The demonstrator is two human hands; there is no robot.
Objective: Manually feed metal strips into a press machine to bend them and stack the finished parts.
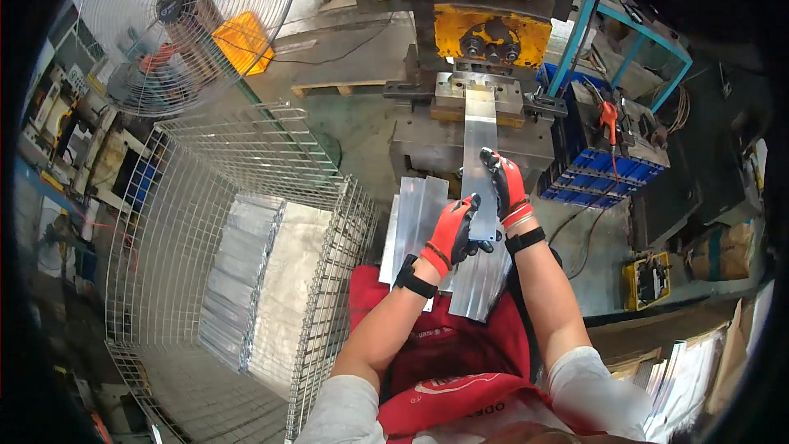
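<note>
A long flat metal strip runs away from me, its far end lying in the die of a press. My right hand, in a red and black glove, is closed on the strip's right edge. Lower down, my left hand, gloved alike, grips the strip at its near left edge; some of its fingers are hidden beneath the metal. More metal strips lie under and beside my left hand. Other loose strips rest over my lap, on the red apron.
To the left stands a wire mesh cage holding stacked metal strips. A large fan rises behind it. Blue crates with an air gun stand right of the press. A yellow bin sits at right.
</note>
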